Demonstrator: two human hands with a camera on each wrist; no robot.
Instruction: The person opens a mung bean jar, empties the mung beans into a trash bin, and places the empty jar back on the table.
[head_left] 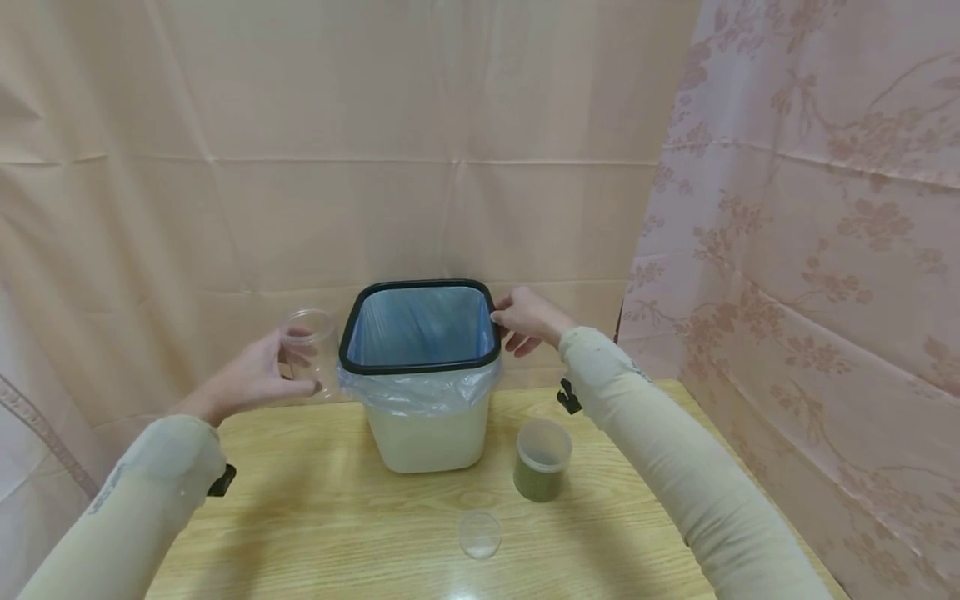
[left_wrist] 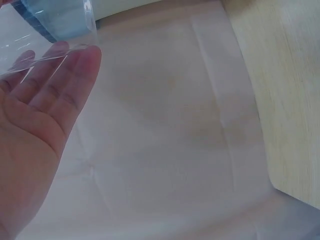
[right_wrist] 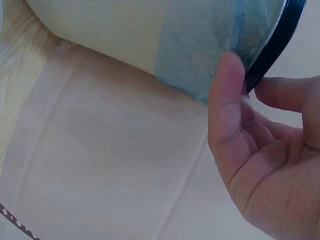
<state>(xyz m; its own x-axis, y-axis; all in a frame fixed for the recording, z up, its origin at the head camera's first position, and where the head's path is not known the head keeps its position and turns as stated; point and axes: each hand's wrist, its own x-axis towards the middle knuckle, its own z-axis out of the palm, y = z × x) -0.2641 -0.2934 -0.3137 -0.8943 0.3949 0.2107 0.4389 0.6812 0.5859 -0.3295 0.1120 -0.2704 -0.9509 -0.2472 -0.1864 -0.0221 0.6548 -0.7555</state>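
Left of centre in the frame, our left hand (head_left: 262, 372) has thumb and fingers curled around a clear, round plastic cup (head_left: 310, 343). At centre, our right hand (head_left: 531, 317) pinches the black rim (head_left: 420, 367) of a cream plastic bin (head_left: 429, 437). Lower right of centre, we see a translucent cylindrical tub with green contents (head_left: 540, 475).

Bin (head_left: 429, 437) is cream with a black rim (head_left: 420, 368) and blue bag (head_left: 420, 325), cup (head_left: 309, 358) totally clear, jar (head_left: 537, 482) kinda green down low, table (head_left: 300, 500) yellowish woodgrain, side curtain (head_left: 787, 196) pink with darker flowers (head_left: 876, 221).
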